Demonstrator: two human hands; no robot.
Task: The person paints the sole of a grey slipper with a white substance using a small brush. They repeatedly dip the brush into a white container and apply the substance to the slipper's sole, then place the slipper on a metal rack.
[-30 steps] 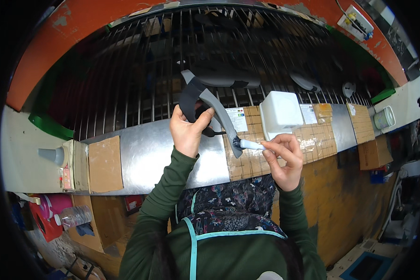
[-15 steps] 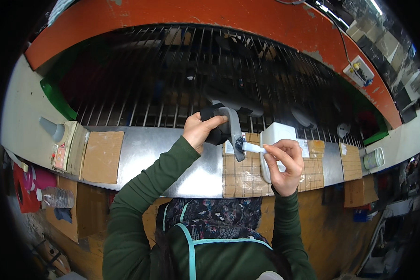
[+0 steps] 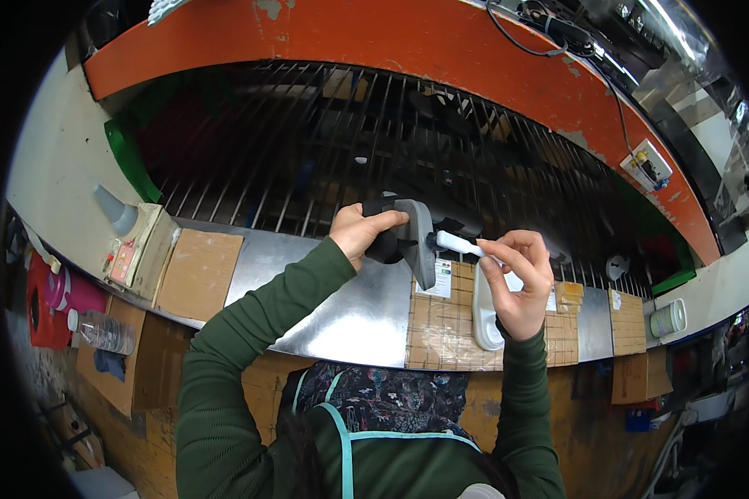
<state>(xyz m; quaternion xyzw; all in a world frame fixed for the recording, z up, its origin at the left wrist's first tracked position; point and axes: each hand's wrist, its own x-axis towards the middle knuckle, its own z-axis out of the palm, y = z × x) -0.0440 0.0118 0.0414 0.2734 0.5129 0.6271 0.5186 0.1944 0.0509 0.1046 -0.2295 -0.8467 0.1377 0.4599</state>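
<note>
My left hand (image 3: 357, 234) is closed around a shoe with a black upper and a grey sole (image 3: 422, 249), holding it tilted on edge above the bench. The thumb presses on the top end of the sole. Between the thumb and fingers of my right hand (image 3: 522, 281) is a small brush (image 3: 456, 243) with a white handle and dark bristles. Its bristle end is at the sole's right face; whether it touches there I cannot tell. Below my right hand stands a white plastic container (image 3: 486, 324), partly hidden by that hand.
Behind my hands runs a dark rack of metal rollers (image 3: 266, 179) under an orange frame (image 3: 349, 37). Cardboard sheets (image 3: 441, 333) lie on the metal bench (image 3: 333, 320). A control box (image 3: 146, 249) with a grey cone stands left; a pale green cup (image 3: 667, 318) sits far right.
The whole view has shifted and turned slightly. My right hand has moved the brush a little up along the sole, and the sole's face is turned more edge-on.
</note>
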